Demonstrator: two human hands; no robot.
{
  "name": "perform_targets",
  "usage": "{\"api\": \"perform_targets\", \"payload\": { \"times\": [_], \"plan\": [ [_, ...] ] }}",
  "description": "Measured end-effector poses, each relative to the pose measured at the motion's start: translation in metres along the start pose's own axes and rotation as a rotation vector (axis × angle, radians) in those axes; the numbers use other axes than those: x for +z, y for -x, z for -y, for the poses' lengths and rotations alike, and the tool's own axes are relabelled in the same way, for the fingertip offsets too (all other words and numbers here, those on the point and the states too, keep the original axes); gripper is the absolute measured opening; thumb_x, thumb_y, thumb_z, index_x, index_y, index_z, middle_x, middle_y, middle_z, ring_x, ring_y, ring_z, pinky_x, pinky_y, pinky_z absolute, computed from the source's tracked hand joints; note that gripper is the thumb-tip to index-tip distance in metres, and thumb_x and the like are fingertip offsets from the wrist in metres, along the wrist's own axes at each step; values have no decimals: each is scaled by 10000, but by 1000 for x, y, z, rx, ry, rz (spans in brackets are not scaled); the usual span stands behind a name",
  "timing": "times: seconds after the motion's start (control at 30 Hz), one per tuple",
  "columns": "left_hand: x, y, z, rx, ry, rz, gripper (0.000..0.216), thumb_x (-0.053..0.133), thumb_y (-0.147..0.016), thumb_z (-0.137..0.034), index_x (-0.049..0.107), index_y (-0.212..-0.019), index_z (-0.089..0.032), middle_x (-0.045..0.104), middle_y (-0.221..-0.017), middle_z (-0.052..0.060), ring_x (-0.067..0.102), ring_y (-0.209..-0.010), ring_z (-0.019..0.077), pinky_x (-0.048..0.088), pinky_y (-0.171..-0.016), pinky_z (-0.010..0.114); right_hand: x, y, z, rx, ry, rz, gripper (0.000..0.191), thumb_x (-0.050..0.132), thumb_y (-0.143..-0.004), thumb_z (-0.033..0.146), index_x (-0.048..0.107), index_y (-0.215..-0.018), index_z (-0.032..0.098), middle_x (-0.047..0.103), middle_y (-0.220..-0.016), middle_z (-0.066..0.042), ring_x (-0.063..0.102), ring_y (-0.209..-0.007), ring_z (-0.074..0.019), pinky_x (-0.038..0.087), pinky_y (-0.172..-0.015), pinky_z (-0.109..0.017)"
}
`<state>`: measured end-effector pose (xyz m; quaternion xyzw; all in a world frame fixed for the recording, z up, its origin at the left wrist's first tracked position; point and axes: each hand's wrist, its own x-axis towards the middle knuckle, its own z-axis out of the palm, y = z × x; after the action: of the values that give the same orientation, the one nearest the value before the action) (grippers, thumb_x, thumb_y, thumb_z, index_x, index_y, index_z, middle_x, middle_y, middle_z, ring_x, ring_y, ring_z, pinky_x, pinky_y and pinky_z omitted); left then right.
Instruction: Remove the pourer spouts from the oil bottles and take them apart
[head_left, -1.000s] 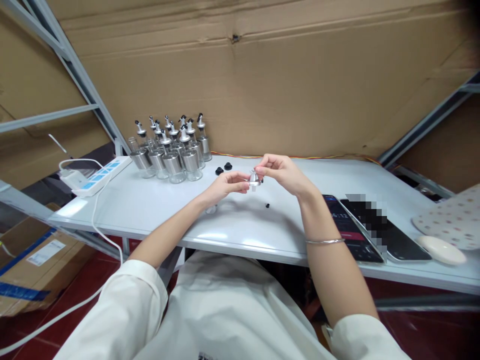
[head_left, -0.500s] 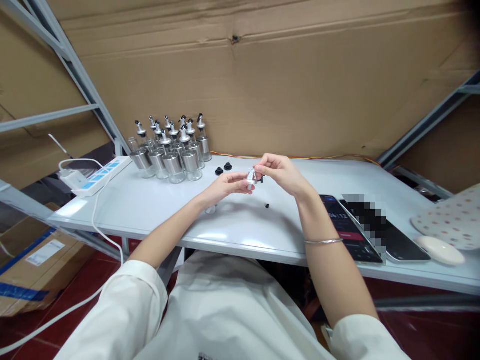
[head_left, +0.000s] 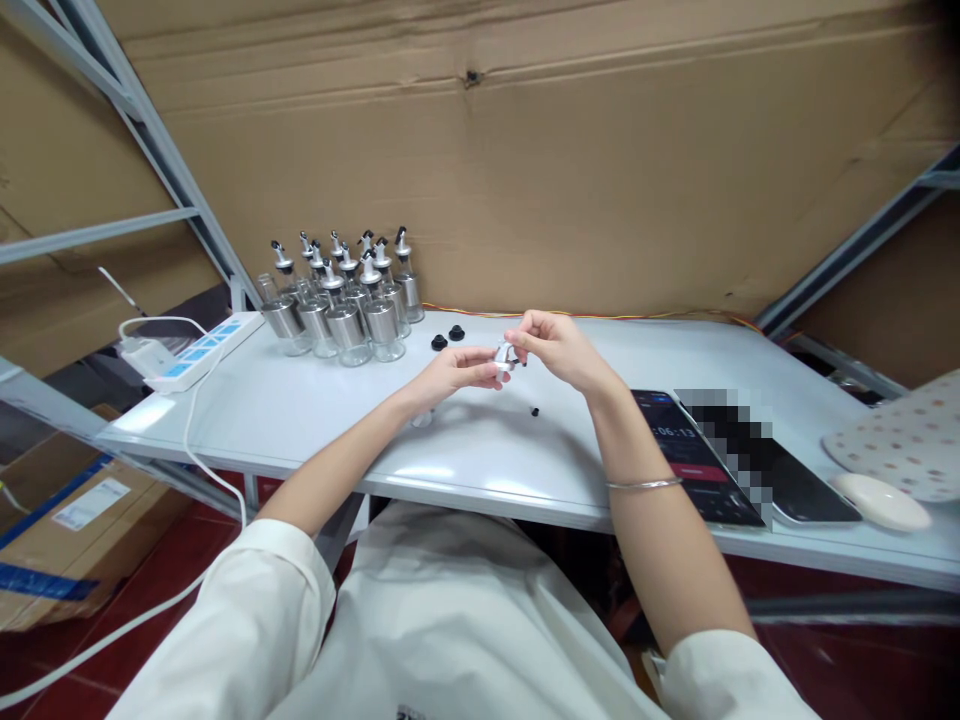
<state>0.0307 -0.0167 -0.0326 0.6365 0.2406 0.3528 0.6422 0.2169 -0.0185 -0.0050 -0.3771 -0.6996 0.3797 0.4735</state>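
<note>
Above the middle of the table, my left hand (head_left: 466, 368) grips a silver pour spout (head_left: 503, 366) between thumb and fingers. My right hand (head_left: 546, 340) pinches at the top of the same spout, its fingertips pressed together there. A small dark part juts out on the spout's right side, beneath my right fingers. Under my left wrist, the clear glass base of a bottle (head_left: 422, 420) shows in part; the arm hides the rest. A tiny black piece (head_left: 535, 411) lies on the table below my right hand. Two black stoppers (head_left: 448, 338) rest just beyond my left hand.
Several glass-and-steel bottles (head_left: 346, 328), most with pour spouts, stand grouped at the back left. A power strip (head_left: 204, 352) with a white cable lies at the left edge. To the right are a tablet (head_left: 701, 470), a phone (head_left: 806, 485) and a cream oval object (head_left: 881, 501).
My right hand has shifted slightly left and down at the top of the spout. The left hand keeps its hold, almost still.
</note>
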Motion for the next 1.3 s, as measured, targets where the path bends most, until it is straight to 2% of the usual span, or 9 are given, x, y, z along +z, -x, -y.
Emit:
{"api": "perform_targets", "payload": {
  "times": [0.1, 0.23, 0.37, 0.63, 0.97, 1.13, 1.3],
  "plan": [
    [-3, -1, 0, -6, 33, -22, 395, 743, -693, -383, 692, -1003, -143, 679, -870, 54, 623, -791, 127, 455, -895, 381, 2, -1, 1, -17, -44, -30, 451, 671, -675, 604, 508, -653, 183, 552, -551, 23, 498, -521, -90, 405, -544, -254],
    [-6, -1, 0, -21, 58, -30, 445, 742, -684, -429, 686, -1030, -155, 684, -872, 54, 639, -776, 132, 444, -898, 378, 1, 0, 4, -8, -110, -4, 409, 655, -714, 573, 583, -764, 173, 596, -628, 6, 548, -573, -105, 459, -606, -276],
    [-5, 0, -1, -46, 45, -2, 425, 727, -706, -424, 680, -1042, -167, 684, -899, 56, 642, -788, 127, 431, -911, 376, -2, 1, 2, -26, -68, 17, 362, 699, -696, 516, 588, -708, 171, 612, -651, -8, 555, -608, -113, 465, -628, -282],
    [-5, -1, 3, -65, 16, 6, 401, 735, -691, -431, 692, -972, -149, 692, -879, 62, 631, -811, 131, 435, -907, 363, -5, -1, -6, -4, 75, 21, 385, 649, -736, 520, 483, -625, 191, 528, -515, 25, 465, -524, -99, 371, -543, -257],
    [-4, 0, 5, -47, -60, -36, 386, 716, -712, -410, 682, -987, -141, 684, -857, 57, 617, -802, 127, 432, -895, 360, -3, -1, -9, 29, 208, 6, 366, 595, -795, 485, 434, -633, 200, 490, -485, 44, 396, -471, -81, 300, -498, -239],
    [-3, 0, 2, -38, -96, -54, 374, 699, -727, -404, 684, -1006, -155, 678, -877, 52, 608, -809, 124, 427, -871, 343, 1, -1, -7, 28, 184, -32, 426, 602, -760, 580, 448, -646, 199, 488, -498, 40, 427, -477, -88, 328, -498, -240],
    [-4, -1, -2, -16, -70, -83, 401, 706, -722, -390, 680, -1041, -148, 681, -892, 64, 611, -822, 127, 428, -873, 342, 4, -3, -6, -3, -7, -128, 546, 430, -782, 719, 545, -858, 191, 530, -640, 18, 484, -487, -88, 399, -528, -248]
  ]
}}
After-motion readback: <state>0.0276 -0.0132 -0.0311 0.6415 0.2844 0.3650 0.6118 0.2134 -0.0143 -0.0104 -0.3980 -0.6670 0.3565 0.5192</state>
